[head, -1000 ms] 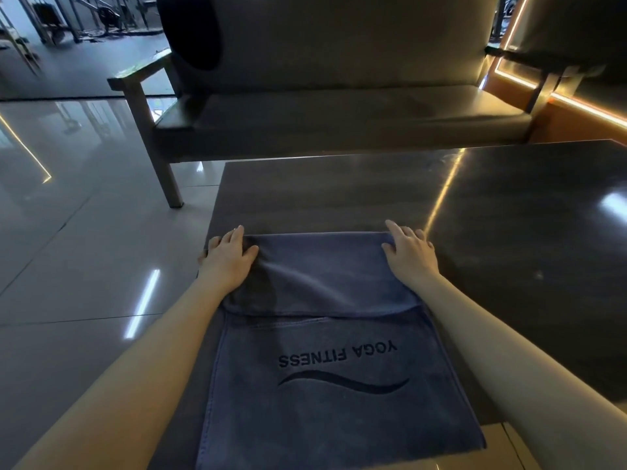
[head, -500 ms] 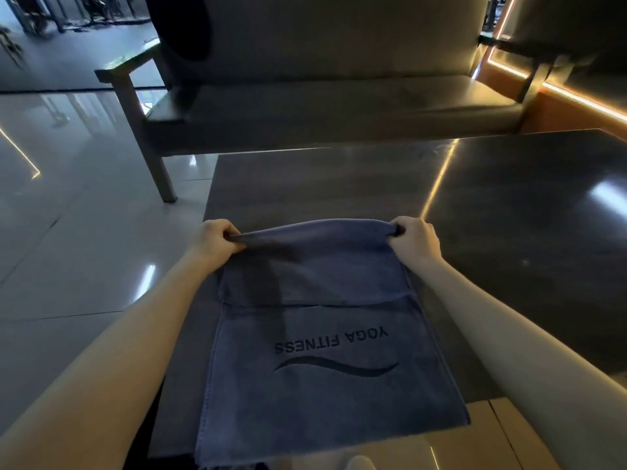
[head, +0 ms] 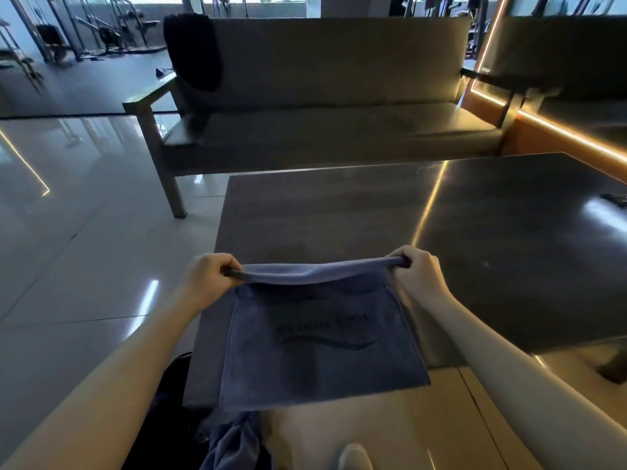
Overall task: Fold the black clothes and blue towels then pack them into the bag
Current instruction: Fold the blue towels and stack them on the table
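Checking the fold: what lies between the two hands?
Head view: only the blue towel, its folded edge stretched from left hand to right hand.

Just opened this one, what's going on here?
A person is folding a blue towel over a dark table. The left hand and right hand each grip one end of its raised far edge, and the rest hangs to the table's near edge. Another blue cloth lies bunched below, and a black garment is draped over the bench behind.
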Action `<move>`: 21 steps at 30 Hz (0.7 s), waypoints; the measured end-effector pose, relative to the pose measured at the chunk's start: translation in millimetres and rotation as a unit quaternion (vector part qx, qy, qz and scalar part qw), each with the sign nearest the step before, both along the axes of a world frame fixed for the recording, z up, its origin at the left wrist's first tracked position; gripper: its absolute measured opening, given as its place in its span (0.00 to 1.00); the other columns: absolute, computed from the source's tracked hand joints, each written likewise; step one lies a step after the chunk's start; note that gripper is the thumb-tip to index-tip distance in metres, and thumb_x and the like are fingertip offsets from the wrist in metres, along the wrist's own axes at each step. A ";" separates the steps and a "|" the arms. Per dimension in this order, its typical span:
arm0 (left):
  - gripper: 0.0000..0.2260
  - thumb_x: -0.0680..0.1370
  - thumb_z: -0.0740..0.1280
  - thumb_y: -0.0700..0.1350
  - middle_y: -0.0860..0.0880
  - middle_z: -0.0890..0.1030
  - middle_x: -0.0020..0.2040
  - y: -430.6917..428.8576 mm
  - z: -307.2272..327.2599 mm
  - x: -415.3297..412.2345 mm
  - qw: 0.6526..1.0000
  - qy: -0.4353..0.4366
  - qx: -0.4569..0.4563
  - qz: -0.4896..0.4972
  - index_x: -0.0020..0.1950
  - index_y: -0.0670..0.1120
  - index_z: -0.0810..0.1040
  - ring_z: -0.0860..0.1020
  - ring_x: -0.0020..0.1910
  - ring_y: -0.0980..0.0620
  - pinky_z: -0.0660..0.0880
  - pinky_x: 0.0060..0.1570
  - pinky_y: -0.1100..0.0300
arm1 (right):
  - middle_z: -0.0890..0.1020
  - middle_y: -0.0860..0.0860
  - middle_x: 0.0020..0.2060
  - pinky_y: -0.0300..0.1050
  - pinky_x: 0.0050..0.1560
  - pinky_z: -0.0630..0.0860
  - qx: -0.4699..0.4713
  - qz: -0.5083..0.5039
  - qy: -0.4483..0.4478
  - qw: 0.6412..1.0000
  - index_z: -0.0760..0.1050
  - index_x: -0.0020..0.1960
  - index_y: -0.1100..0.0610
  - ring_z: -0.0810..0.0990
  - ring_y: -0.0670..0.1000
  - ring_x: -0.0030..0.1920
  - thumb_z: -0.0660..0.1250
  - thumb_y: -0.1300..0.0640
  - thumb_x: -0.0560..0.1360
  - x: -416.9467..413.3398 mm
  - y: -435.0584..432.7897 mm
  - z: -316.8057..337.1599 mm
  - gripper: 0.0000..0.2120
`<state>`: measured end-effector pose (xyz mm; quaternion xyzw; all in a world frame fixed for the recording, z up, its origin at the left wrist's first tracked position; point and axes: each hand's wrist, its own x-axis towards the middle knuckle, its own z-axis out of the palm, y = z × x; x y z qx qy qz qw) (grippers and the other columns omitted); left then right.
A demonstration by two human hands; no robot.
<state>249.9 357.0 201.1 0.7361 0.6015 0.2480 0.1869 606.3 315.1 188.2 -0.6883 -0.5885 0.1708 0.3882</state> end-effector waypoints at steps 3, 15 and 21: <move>0.16 0.67 0.76 0.38 0.53 0.79 0.32 -22.1 2.6 -3.5 1.000 0.000 -0.022 -0.008 0.29 0.58 0.79 0.76 0.34 0.54 0.72 0.37 0.60 | 0.81 0.51 0.36 0.29 0.34 0.71 0.003 -0.001 0.015 1.000 0.81 0.44 0.59 0.79 0.47 0.38 0.64 0.68 0.72 -0.7 -22.9 3.0 0.08; 0.09 0.70 0.73 0.39 0.55 0.82 0.36 -111.3 1.9 -6.3 0.997 0.027 -0.067 -0.033 0.36 0.53 0.81 0.79 0.40 0.56 0.78 0.45 0.55 | 0.81 0.51 0.44 0.34 0.41 0.76 -0.023 0.071 -0.016 0.997 0.78 0.53 0.60 0.80 0.48 0.45 0.63 0.64 0.77 -4.5 -108.7 -3.9 0.07; 0.16 0.70 0.71 0.40 0.52 0.79 0.39 -132.8 -7.4 -8.5 0.996 0.065 -0.047 -0.037 0.32 0.62 0.75 0.78 0.41 0.54 0.76 0.46 0.56 | 0.82 0.53 0.47 0.34 0.43 0.77 -0.028 0.081 -0.043 0.995 0.78 0.57 0.62 0.81 0.50 0.48 0.64 0.65 0.77 -4.5 -132.4 -15.1 0.10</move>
